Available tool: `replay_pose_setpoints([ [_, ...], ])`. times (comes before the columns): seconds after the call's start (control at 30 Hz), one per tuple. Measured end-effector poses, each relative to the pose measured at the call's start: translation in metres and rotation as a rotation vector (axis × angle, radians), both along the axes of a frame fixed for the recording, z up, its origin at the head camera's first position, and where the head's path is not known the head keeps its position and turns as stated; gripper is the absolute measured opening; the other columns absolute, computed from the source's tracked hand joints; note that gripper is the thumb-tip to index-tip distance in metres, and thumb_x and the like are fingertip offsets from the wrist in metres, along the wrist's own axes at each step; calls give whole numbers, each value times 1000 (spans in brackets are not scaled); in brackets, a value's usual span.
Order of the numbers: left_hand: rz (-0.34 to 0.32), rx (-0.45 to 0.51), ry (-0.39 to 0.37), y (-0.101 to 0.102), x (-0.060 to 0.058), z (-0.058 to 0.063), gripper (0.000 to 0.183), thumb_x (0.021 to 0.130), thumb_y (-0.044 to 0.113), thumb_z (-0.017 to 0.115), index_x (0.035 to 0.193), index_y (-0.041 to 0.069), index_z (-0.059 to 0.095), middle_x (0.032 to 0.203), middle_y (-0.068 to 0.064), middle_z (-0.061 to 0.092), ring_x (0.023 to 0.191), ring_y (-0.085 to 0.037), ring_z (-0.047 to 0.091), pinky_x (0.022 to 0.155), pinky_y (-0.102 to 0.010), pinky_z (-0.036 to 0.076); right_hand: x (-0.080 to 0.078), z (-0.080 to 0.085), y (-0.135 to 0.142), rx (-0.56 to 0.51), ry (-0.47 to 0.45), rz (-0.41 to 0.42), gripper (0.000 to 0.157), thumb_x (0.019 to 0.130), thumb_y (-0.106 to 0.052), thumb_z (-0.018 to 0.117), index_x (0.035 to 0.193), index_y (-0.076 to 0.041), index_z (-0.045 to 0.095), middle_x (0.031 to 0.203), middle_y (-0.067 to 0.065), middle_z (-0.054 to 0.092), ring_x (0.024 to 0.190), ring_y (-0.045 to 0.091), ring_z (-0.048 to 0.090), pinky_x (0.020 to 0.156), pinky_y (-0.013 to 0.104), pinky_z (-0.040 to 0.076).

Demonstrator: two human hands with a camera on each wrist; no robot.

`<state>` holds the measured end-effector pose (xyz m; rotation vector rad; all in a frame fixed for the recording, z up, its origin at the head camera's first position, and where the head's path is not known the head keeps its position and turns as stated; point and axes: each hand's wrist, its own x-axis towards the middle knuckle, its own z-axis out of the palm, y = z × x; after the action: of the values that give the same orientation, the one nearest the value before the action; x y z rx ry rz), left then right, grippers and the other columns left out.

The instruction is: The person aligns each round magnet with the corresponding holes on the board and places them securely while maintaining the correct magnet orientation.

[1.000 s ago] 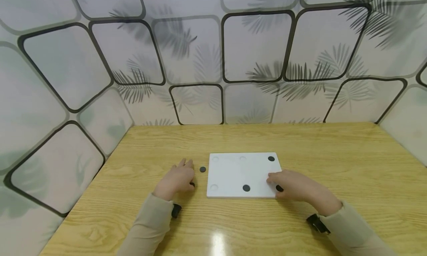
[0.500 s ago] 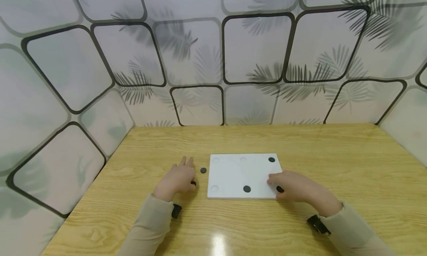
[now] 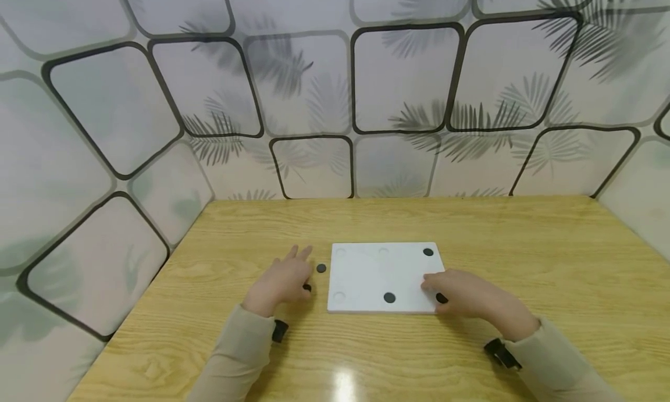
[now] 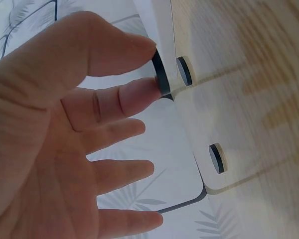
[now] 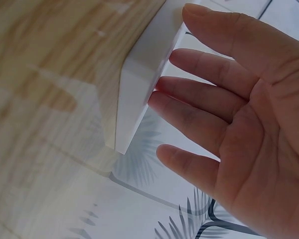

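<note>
My left hand (image 3: 282, 280) pinches a black disc (image 4: 161, 73) between thumb and index finger, just left of the white board (image 3: 361, 277); the other fingers stretch out. Past its fingertips, two more discs lie on the table: a nearer disc (image 4: 184, 70) and a farther disc (image 4: 217, 158). The right hand (image 3: 466, 291) touches the board's right side, its fingers nearly straight. Black discs sit on the board at the far right corner (image 3: 428, 252), the near middle (image 3: 389, 298) and the near right, where the right hand partly covers the disc (image 3: 442, 298).
Three shallow round recesses show bare in the board: a far left recess (image 3: 341, 252), a far middle recess (image 3: 384, 251) and a near left recess (image 3: 339, 296). The wooden table (image 3: 251, 221) meets a patterned wall (image 3: 314, 99) at the back and left.
The left hand has shifted slightly right, closer to the board, with the disc in its pinch. The right hand stays on the board. The whole head view has drifted a little.
</note>
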<state>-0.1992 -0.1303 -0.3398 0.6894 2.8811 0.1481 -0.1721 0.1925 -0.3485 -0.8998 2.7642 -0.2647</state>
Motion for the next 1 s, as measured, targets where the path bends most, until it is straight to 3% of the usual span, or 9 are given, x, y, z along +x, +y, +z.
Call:
replay_pose_setpoints([
  [0.47, -44, -2, 0, 6, 0, 2, 22, 68, 4, 60, 50, 13, 50, 140, -17, 27, 127, -42, 14, 89, -65, 24, 1, -3, 1, 14, 2, -21, 42, 73, -15, 71, 110, 2, 59, 118, 18, 53, 108, 35, 48, 90, 45, 37],
  [0.7, -48, 8, -5, 10, -1, 4, 23, 68, 3, 61, 51, 12, 50, 140, -16, 26, 128, -41, 13, 89, -65, 23, -1, -6, 3, 5, 32, 11, 43, 73, -17, 72, 109, 2, 59, 116, 19, 54, 106, 35, 49, 88, 45, 38],
  [1.0, -58, 18, -1, 17, -4, 4, 24, 69, 4, 63, 50, 11, 49, 141, -15, 25, 128, -40, 12, 89, -65, 23, 0, -2, 2, 5, 0, -14, 43, 73, -15, 72, 109, 3, 59, 118, 20, 52, 107, 35, 48, 90, 46, 37],
])
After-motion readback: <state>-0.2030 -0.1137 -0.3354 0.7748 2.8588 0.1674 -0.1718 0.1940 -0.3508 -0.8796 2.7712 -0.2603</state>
